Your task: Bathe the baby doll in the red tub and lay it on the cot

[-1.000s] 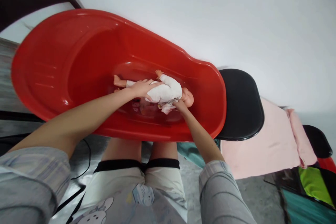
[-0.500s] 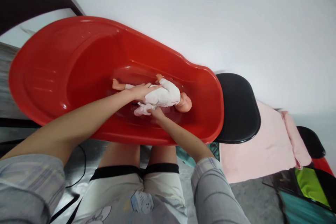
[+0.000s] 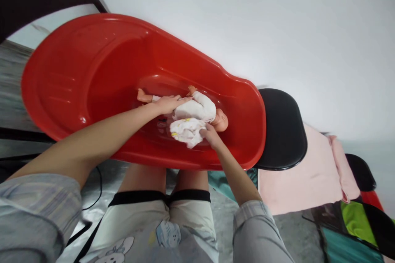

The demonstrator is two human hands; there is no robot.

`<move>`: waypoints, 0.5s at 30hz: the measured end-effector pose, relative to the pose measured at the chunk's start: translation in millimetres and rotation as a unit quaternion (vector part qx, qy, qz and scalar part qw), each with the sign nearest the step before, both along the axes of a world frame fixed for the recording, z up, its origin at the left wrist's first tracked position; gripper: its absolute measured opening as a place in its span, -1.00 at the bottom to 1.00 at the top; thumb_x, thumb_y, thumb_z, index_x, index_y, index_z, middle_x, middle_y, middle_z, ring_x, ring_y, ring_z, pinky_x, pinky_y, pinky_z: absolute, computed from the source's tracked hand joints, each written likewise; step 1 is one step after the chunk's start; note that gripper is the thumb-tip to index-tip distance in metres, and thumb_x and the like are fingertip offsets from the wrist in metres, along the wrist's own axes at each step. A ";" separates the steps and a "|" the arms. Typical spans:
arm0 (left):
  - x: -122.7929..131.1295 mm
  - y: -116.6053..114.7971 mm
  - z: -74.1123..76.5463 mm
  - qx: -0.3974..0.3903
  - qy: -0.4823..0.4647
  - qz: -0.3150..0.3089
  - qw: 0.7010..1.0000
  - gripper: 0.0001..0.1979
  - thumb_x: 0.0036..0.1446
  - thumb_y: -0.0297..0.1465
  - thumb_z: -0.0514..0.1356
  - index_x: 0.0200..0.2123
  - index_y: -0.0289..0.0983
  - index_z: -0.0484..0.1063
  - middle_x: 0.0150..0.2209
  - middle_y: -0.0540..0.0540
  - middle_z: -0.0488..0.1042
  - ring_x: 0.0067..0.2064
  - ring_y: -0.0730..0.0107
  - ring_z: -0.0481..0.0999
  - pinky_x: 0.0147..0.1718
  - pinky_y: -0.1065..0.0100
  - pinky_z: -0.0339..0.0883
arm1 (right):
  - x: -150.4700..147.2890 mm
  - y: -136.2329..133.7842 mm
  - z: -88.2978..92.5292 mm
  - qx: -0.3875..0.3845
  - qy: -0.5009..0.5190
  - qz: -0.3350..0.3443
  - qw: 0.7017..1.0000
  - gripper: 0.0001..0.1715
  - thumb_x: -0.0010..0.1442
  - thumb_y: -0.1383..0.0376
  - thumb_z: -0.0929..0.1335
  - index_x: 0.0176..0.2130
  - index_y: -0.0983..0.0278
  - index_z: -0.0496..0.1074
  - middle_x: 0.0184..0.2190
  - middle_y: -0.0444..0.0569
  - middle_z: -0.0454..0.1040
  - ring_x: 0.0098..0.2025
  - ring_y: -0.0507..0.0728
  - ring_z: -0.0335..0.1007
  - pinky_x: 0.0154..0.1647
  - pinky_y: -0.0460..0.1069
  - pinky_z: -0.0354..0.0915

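Small plastic baby doll in a white suit (image 3: pixel 197 109) lies on its side on the floor of the long red plastic tub (image 3: pixel 77 74), head toward the narrow end. Left hand (image 3: pixel 168 104) rests flat on the doll's hip, fingers extended and together. Right hand (image 3: pixel 208 134) pinches a bunched white patterned cloth (image 3: pixel 185 130) against the doll's front. Tub floor looks wet. Risk: the flat palm gives no real grip; a harder push with the cloth could roll the doll face-down.
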State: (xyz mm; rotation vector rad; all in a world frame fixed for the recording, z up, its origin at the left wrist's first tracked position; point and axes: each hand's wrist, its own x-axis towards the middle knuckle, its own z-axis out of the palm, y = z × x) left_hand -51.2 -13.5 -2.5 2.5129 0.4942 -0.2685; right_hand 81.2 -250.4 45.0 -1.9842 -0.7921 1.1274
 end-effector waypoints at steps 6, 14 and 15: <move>0.2 -1.9 8.6 0.005 0.003 -0.006 1.000 -0.03 0.35 -0.32 0.24 0.60 0.22 -0.27 0.38 -0.19 0.28 0.28 -0.17 0.44 0.21 0.05 0.32 | 56.4 -49.1 14.7 -0.023 -0.224 -0.166 0.960 -0.54 0.02 0.20 0.28 -0.08 0.27 0.42 -0.20 0.07 0.57 -0.17 0.25 0.47 -0.13 0.07 0.42; -1.2 -4.3 22.3 0.009 0.017 -0.006 1.000 -0.09 0.39 -0.40 0.21 0.61 0.17 -0.20 0.42 -0.26 0.24 0.26 -0.15 0.48 0.20 0.09 0.35 | 32.1 11.0 -14.4 0.050 -0.291 -0.087 0.952 -0.59 0.12 0.25 0.36 -0.01 0.28 0.35 -0.04 0.15 0.53 -0.03 0.23 0.44 0.13 0.12 0.40; -1.2 -4.6 23.2 0.005 0.020 0.000 1.000 -0.08 0.38 -0.40 0.22 0.61 0.16 -0.21 0.42 -0.27 0.24 0.25 -0.16 0.49 0.18 0.09 0.36 | 24.2 21.3 -16.0 0.051 -0.298 -0.063 0.951 -0.56 0.14 0.28 0.37 0.03 0.30 0.36 -0.01 0.16 0.52 -0.01 0.24 0.44 0.16 0.14 0.39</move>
